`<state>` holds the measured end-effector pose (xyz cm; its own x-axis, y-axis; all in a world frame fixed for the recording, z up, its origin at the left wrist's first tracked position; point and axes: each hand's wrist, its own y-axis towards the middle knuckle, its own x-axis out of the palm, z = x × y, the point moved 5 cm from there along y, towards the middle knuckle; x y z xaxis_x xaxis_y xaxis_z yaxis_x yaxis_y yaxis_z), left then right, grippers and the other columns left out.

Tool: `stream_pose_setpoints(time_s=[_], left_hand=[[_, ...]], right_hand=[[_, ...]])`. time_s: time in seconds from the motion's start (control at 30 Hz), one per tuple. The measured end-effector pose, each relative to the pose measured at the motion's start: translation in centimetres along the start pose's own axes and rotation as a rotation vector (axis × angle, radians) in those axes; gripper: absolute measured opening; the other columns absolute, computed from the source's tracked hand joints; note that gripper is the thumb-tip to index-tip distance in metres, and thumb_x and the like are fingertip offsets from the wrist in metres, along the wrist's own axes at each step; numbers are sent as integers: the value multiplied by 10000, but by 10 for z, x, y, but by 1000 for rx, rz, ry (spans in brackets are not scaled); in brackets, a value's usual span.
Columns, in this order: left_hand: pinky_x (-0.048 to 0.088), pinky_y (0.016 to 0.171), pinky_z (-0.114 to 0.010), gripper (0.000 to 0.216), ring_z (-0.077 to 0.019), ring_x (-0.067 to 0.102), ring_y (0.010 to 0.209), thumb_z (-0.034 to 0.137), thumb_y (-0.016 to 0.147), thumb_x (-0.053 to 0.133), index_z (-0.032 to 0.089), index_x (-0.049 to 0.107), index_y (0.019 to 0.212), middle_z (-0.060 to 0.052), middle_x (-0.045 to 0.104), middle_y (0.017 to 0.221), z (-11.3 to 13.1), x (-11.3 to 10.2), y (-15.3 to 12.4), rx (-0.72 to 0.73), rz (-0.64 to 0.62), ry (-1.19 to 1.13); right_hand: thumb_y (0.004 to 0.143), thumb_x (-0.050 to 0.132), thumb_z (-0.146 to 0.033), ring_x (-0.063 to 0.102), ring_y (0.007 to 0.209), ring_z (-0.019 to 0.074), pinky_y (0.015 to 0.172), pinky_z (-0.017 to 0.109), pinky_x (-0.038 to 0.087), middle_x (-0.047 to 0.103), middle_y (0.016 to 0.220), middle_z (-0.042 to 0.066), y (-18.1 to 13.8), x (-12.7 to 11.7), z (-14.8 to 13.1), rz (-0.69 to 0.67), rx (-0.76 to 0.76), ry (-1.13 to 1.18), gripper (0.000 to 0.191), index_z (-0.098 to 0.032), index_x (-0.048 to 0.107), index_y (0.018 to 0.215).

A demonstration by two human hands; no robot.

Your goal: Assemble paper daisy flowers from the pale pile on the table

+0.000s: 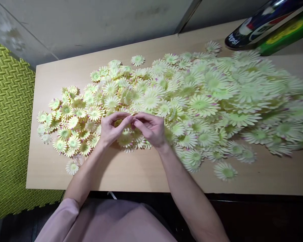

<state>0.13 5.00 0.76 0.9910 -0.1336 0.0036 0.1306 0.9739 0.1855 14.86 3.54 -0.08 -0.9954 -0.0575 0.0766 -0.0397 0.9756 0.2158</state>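
My left hand and my right hand meet fingertip to fingertip above the table, both closed in a pinch. Between the fingertips shows a sliver of a small pale-yellow flower piece; the fingers hide most of it. Under and around both hands lies a wide heap of artificial flower heads, cream-yellow with green centres and some pink petal tips. Left of my left hand is a smaller cluster of flower heads.
The flower heads spread over a light wooden table. At the back right stand a dark Pepsi bottle and a green container. A grey wall runs behind, and a yellow-green textured foam mat stands at the left edge.
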Motion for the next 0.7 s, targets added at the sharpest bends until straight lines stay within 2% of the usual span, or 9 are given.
stream_pose_setpoints(time_s=[0.17,0.27,0.37,0.5,0.57,0.63,0.7], left_hand=[[445,580,-194,279,-66,569,603,430,842,682,154,666,807,7,653,696,-3,-3,-1,-39,99,-4],[429,585,-208,300,-73,543,607,457,855,658,164,628,798,14,627,684,-4,-4,-2,-49,145,-54],[432,601,-222,308,-82,540,623,478,866,636,181,602,791,12,613,696,-6,-11,0,-27,228,-55],[414,548,-200,257,-59,500,577,440,887,627,198,606,801,32,561,675,-8,-30,3,56,435,-57],[483,625,-204,195,-69,597,681,390,876,658,201,623,842,12,631,760,-8,-35,4,97,489,-70],[563,807,-275,180,-120,690,898,332,844,704,212,627,954,-29,715,968,-8,-34,5,117,443,-89],[569,938,-353,186,-156,699,1033,294,844,704,214,643,1000,-53,722,1102,-4,-29,4,182,372,-95]], right_hand=[[848,672,-254,602,556,121,507,255,515,638,686,-5,1,1,2,-8,-8,-58,79,-206,701,792],[841,663,-249,592,532,121,490,255,495,627,642,-9,1,0,3,7,-10,-79,91,-197,684,769],[813,667,-228,563,484,116,426,245,448,625,604,-14,0,-6,4,75,-10,-111,73,-200,685,748],[774,656,-174,543,453,114,382,240,408,627,569,-17,0,-18,4,213,-32,-91,83,-218,689,711],[792,639,-178,553,445,119,385,248,419,629,558,-16,1,-23,6,272,-15,-38,102,-223,696,721],[804,642,-181,562,439,123,391,256,435,629,546,-16,2,-24,6,295,0,-15,112,-220,703,719],[798,662,-175,577,451,129,403,262,456,634,542,-15,3,-23,5,284,4,-48,107,-215,713,713]])
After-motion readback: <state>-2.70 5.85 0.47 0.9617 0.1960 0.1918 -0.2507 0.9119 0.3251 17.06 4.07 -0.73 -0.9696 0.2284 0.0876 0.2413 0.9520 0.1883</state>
